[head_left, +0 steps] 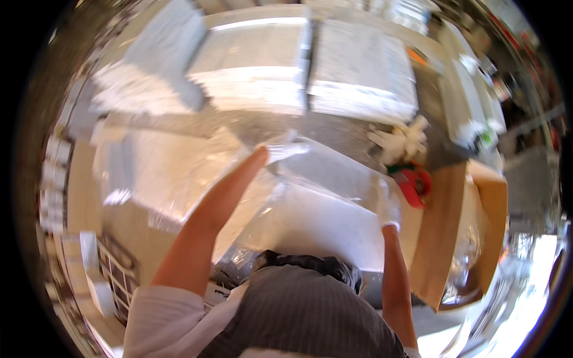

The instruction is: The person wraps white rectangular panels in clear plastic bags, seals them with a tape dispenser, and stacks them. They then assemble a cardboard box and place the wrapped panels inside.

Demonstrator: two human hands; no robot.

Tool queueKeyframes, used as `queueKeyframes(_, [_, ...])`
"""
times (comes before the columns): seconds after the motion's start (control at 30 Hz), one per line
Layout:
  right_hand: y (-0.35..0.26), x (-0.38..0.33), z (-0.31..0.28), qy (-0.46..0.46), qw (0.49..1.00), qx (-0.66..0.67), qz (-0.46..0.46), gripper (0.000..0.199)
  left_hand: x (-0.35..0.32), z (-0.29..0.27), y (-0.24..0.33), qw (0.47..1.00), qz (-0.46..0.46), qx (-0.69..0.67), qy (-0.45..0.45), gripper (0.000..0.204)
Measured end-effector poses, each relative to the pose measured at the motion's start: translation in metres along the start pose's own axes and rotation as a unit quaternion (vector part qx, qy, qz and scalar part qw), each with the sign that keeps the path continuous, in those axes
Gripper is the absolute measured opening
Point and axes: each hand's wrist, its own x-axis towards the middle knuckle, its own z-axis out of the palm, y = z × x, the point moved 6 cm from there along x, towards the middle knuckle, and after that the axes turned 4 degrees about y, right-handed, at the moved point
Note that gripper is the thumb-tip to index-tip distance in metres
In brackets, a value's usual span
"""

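Note:
My left hand (286, 150), in a white glove and blurred by motion, grips the far left corner of a thin, translucent white sheet (334, 171). At the sheet's right end my right hand (388, 203), also gloved, closes on its edge; the fingers are smeared. Directly in front of me lies a flat white panel (322, 221), partly beneath the sheet. Crinkled clear plastic film (248, 241) shows along the panel's left side. Under and beyond my left forearm spread more pale, plastic-covered flat pieces (173, 164).
Stacks of white flat sheets (253, 65) line the table's far side, another stack (364, 74) beside them. Right of my hands lie white gloves (403, 140), a red tape dispenser (412, 184) and an open cardboard box (441, 238) holding clear plastic. A wire rack (116, 268) stands lower left.

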Motion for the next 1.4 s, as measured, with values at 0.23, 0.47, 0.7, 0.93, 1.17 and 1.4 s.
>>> queueKeyframes(0.23, [0.034,0.034,0.017,-0.045,0.992,0.118,-0.012,0.08,-0.037,0.005,0.011,0.954,0.009,0.134,0.269,0.078])
queueKeyframes(0.47, [0.068,-0.022,0.023,-0.025,0.901,0.434,0.013,0.07,-0.249,0.077,-0.075,0.75,0.083,-0.014,0.656,0.056])
queueKeyframes(0.7, [0.043,-0.135,0.079,-0.319,0.921,0.201,-0.098,0.048,-0.425,0.284,-0.184,0.655,-0.384,-0.125,0.638,0.054])
queueKeyframes(0.93, [0.045,-0.231,0.132,-0.582,0.796,0.024,-0.167,0.042,-0.484,0.456,-0.201,0.582,-0.551,-0.345,0.487,0.072])
queueKeyframes(1.17, [0.087,-0.345,0.192,-0.723,0.647,-0.137,-0.199,0.032,-0.58,0.582,-0.322,0.291,-0.569,-0.479,0.603,0.067])
queueKeyframes(1.4, [0.114,-0.497,0.276,-0.755,0.57,-0.253,-0.201,0.028,-0.681,0.609,-0.409,0.081,-0.478,-0.552,0.679,0.082])
